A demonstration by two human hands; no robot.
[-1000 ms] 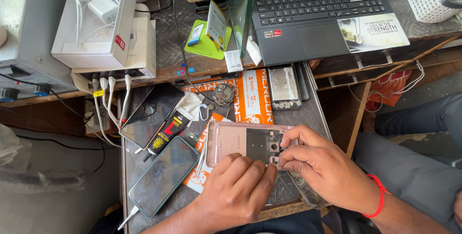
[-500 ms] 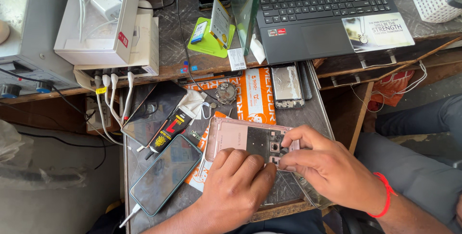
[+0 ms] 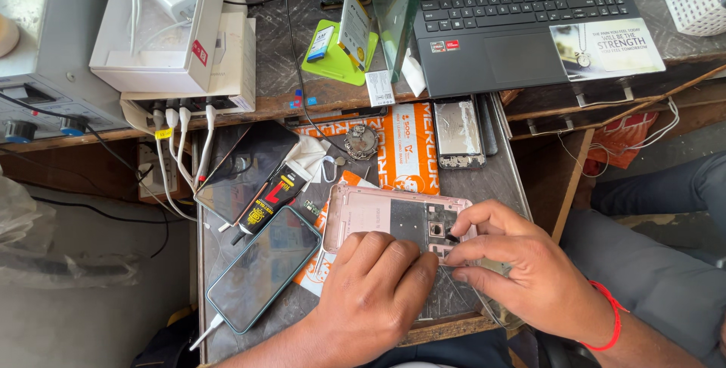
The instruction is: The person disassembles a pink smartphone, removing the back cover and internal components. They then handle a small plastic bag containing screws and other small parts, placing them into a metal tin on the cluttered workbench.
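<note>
We find the opened pink phone (image 3: 382, 220) lying flat on the tabletop (image 3: 499, 179), just right of a teal phone (image 3: 265, 268). Our left hand (image 3: 374, 300) lies palm-down with curled fingers pressing its lower edge. Our right hand (image 3: 529, 277) arches over its right end, thumb and forefinger pinched on a small dark tool (image 3: 451, 237) at the exposed board.

Metal tray (image 3: 505, 179): opened pink phone (image 3: 378, 220), teal phone (image 3: 265, 268).

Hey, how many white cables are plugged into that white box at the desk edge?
3: the left cable, the middle cable and the right cable hang side by side from the white box. More may be hidden behind it.
</note>
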